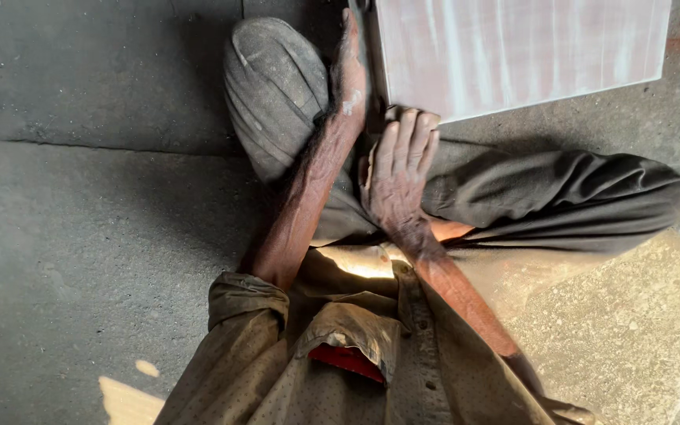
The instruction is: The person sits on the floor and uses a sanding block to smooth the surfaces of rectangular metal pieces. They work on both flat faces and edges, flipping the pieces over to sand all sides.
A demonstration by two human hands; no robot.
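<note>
Bare concrete floor [80, 236], grey, rough, dusty.

A pale board [521, 51] rests on it at the top, streaked whitish, its near corner toward the seated person. The person sits directly on the floor, bent legs [560, 197] lying across it. Sunlit patches fall at lower left and right; a crack line runs across the upper left.

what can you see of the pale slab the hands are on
The pale slab is flat and rectangular, whitish with faint pinkish streaks, maybe stone or tile. It lies on the grey floor, its top cut off by the frame. The left hand lies along its left edge; the right hand grips its near corner.
</note>
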